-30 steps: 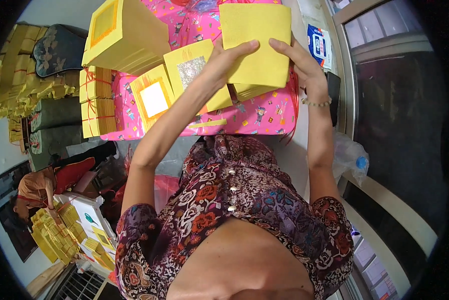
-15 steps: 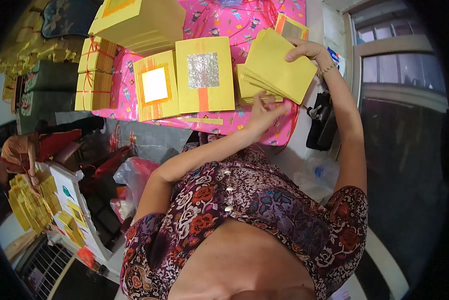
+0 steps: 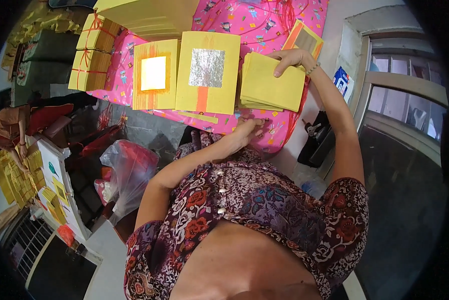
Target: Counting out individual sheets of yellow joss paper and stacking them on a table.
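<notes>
My right hand [image 3: 290,59] grips the far right corner of a stack of plain yellow paper sheets [image 3: 272,85], thumb on top and the other fingers mostly hidden. The stack lies on the pink table cover, its lower sheets slightly fanned. Close to the table's front edge, my left hand [image 3: 248,131] is empty, its fingers loosely bent and apart, just short of the stack. To the left lie a yellow pile with a silver foil square [image 3: 206,68] and another with a bright, gold-looking square [image 3: 153,73].
A tall yellow paper block [image 3: 149,20] and bundles tied with red string [image 3: 90,67] stand farther left. Red strings [image 3: 287,15] lie at the back beside a foil-faced sheet [image 3: 312,42]. A co-worker [image 3: 9,125] handles yellow papers at a white table [image 3: 59,170].
The lifted, tilted sheets have come down square on the stack with my right hand. My left hand has drawn back from the stack's near edge toward me. The view has shifted slightly.
</notes>
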Demonstrator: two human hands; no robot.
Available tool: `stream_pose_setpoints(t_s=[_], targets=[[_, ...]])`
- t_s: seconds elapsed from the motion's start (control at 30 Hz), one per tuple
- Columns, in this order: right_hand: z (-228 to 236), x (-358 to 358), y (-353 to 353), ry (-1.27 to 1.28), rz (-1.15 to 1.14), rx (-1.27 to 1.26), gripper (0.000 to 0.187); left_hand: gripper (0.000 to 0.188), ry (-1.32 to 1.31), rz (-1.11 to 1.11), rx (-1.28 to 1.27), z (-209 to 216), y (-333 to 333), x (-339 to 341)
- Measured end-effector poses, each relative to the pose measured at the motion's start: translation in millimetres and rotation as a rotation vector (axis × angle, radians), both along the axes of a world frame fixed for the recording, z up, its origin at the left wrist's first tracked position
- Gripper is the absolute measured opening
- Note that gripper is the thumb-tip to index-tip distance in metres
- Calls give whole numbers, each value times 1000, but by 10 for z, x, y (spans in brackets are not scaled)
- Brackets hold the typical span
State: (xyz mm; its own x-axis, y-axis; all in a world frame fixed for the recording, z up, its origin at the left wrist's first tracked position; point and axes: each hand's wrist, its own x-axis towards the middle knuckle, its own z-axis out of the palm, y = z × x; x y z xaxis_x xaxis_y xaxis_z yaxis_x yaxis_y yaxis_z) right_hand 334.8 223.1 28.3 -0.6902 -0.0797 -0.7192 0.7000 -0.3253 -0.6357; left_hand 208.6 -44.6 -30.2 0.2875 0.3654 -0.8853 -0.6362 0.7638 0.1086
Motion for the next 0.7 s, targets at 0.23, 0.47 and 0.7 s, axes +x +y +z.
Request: stream_pose_setpoints(t_s=[0.23, 0.47, 0.7], targets=[[-288, 13, -227, -43, -44, -95, 69, 19, -143, 52, -34, -274, 10, 36], [-397, 129, -257, -133, -23, 11, 65, 23, -193, 86, 0, -402, 56, -6], [-502, 223, -245, -225, -53, -43, 61, 23, -292, 203, 35, -476, 4, 17]])
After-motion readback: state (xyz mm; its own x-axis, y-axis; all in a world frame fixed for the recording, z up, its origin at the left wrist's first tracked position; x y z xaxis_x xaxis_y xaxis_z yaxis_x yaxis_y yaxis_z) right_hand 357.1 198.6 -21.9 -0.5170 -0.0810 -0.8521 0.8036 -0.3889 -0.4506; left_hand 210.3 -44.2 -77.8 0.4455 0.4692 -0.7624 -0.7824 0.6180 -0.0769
